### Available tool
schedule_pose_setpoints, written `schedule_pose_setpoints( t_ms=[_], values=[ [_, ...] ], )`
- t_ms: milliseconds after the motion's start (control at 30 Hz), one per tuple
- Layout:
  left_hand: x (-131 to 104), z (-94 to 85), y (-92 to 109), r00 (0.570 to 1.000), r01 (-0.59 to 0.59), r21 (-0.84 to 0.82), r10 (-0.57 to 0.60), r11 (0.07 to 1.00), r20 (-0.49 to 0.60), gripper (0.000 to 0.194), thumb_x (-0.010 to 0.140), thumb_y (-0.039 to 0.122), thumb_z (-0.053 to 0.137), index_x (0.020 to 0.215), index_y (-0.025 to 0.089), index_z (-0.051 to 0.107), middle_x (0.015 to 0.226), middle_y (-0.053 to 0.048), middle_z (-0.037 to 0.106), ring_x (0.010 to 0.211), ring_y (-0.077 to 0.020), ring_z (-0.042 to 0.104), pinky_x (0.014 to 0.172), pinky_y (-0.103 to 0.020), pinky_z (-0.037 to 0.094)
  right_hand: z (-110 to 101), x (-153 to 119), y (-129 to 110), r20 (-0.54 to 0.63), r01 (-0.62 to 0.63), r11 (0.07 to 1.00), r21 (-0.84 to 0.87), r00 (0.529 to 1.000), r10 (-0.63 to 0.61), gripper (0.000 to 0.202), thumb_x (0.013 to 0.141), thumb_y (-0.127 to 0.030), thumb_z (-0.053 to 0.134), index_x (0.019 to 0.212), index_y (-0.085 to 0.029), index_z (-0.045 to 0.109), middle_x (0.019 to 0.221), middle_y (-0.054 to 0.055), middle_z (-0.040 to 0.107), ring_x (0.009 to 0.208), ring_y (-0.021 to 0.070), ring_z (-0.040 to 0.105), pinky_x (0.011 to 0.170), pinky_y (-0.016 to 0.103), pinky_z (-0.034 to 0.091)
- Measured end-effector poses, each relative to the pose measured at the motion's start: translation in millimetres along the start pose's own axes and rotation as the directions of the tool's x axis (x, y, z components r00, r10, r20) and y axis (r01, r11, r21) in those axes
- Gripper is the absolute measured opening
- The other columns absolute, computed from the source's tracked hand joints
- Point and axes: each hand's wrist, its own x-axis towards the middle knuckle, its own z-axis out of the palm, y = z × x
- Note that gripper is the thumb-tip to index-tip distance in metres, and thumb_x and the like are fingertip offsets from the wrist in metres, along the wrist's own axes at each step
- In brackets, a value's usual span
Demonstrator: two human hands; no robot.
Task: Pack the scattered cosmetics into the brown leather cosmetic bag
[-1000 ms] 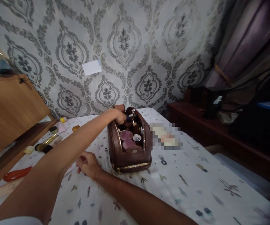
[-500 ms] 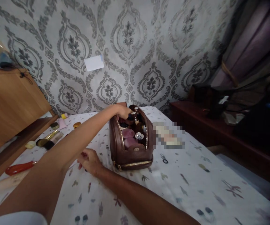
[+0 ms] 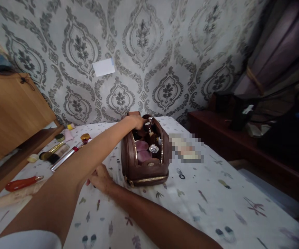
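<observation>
A brown leather bag (image 3: 144,176) stands unzipped on the patterned white sheet, with pink-mauve round pads (image 3: 142,152), a clear-topped item (image 3: 154,148) and bottles inside. My left hand (image 3: 138,122) reaches over its far left rim; the fingertips dip into the opening and are mostly hidden. Left of the bag, my right hand (image 3: 100,178) rests low over the sheet with curled fingers, partly covered by my left forearm. Whatever it holds, if anything, cannot be made out.
Cosmetics lie on the left: a silver-and-red tube (image 3: 66,158), a red item (image 3: 22,184), brushes and a gold-lidded jar (image 3: 85,137). A blurred pale item (image 3: 187,148) is right of the bag. Wooden furniture (image 3: 14,110) stands left, a dark red ledge (image 3: 206,128) right.
My left hand has shifted slightly up and right at the bag's rim. My left forearm has moved right, uncovering the silver-and-red tube and covering more of my right hand's fingers.
</observation>
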Motion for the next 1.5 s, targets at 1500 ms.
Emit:
schedule_pose_setpoints(
  t_ms=[1500],
  values=[
    [-254.3, 104.0, -18.1, 0.802, 0.255, -0.143, -0.292, 0.956, -0.522, 0.026, 0.099, 0.024, 0.041, 0.118, 0.018, 0.058, 0.124, -0.013, 0.061, 0.117, -0.0268, 0.054, 0.103, -0.043, 0.045, -1.3, 19.6, 31.7, -0.056, 0.159, 0.987, -0.015, 0.986, -0.16, 0.012, 0.07, -0.023, 0.054, 0.059, -0.017, 0.055, 0.046, -0.004, 0.05, 0.043, 0.0098, 0.047, 0.044, 0.02, 0.036]
  ],
)
